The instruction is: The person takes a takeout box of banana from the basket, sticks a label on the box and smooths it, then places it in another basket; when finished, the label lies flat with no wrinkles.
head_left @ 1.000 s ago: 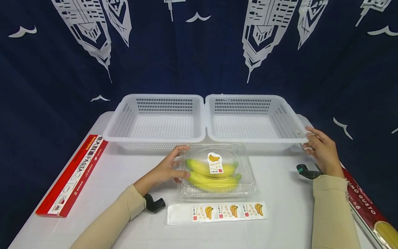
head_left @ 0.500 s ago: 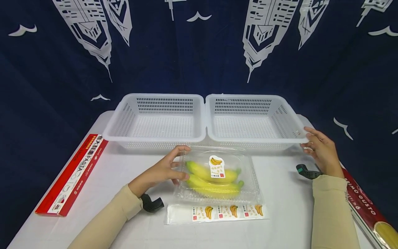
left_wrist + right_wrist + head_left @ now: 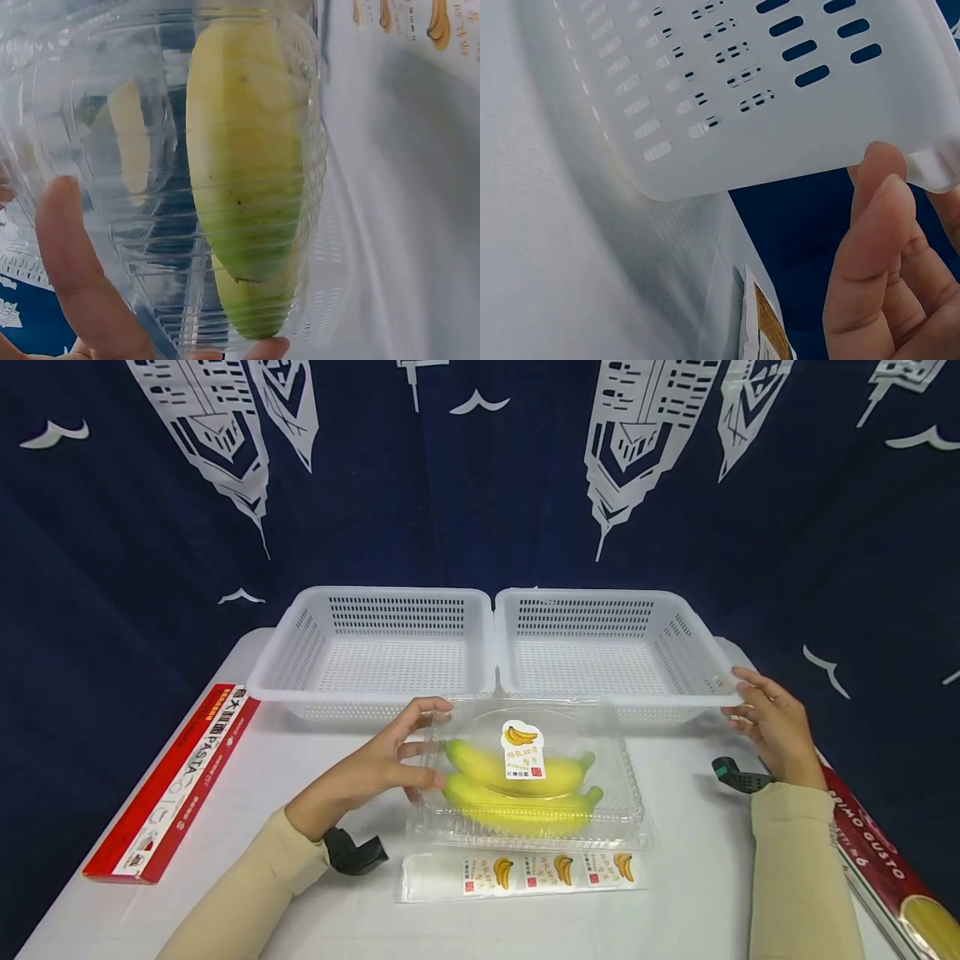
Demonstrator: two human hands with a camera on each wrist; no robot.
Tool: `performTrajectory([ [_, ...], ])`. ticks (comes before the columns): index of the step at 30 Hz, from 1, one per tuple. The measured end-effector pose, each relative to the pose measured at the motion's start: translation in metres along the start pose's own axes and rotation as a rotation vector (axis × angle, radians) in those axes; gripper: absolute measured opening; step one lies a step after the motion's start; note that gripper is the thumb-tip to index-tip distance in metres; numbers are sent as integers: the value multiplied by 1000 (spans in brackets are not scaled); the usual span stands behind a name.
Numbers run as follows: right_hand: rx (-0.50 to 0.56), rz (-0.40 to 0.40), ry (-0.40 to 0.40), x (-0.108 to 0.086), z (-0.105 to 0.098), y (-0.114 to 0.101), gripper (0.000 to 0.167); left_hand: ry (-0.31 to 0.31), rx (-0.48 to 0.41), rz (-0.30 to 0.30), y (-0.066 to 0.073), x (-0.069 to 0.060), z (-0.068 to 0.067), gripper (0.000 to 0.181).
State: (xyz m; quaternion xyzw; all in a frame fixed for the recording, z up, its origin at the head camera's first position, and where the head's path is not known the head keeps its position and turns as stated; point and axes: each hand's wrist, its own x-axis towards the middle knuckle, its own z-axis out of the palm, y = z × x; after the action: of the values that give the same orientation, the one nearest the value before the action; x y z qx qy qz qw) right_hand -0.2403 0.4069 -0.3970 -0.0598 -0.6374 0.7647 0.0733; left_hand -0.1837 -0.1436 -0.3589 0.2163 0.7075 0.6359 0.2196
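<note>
In the head view, my left hand (image 3: 367, 777) grips the left side of a clear plastic clamshell box (image 3: 573, 728), fingers at the far corner and thumb on the near side. Inside lie two yellow bananas (image 3: 517, 814) with green tips, also close up in the left wrist view. A white banana sticker (image 3: 523, 749) is on the lid. The box seems lifted, in front of the baskets. My right hand (image 3: 780, 722) holds the front right corner of the right white basket (image 3: 622, 700); in the right wrist view, its thumb and fingers curl at the rim.
A second white basket (image 3: 375, 697) stands left of the first. A strip of banana stickers (image 3: 435, 877) lies before the box. A red pasta box (image 3: 176, 777) lies along the left table edge, a dark red package (image 3: 873, 852) along the right. A dark printed curtain (image 3: 450, 502) hangs behind.
My left hand has moved slightly left with the banana box, which has risen and come closer to the camera, first turning a little, then levelling. The right hand stays at the basket corner.
</note>
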Motion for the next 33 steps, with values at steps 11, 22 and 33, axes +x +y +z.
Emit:
performTrajectory([
  [11, 110, -50, -68, -2, -3, 4, 34, 47, -17, 53, 15, 14, -4, 90],
  [22, 88, -21, -55, 1, -2, 3, 36, 128, -77, 100, 41, 41, 1, 87],
  [33, 79, -12, -44, 1, -1, 2, 36, 202, -118, 136, 56, 78, 10, 87],
])
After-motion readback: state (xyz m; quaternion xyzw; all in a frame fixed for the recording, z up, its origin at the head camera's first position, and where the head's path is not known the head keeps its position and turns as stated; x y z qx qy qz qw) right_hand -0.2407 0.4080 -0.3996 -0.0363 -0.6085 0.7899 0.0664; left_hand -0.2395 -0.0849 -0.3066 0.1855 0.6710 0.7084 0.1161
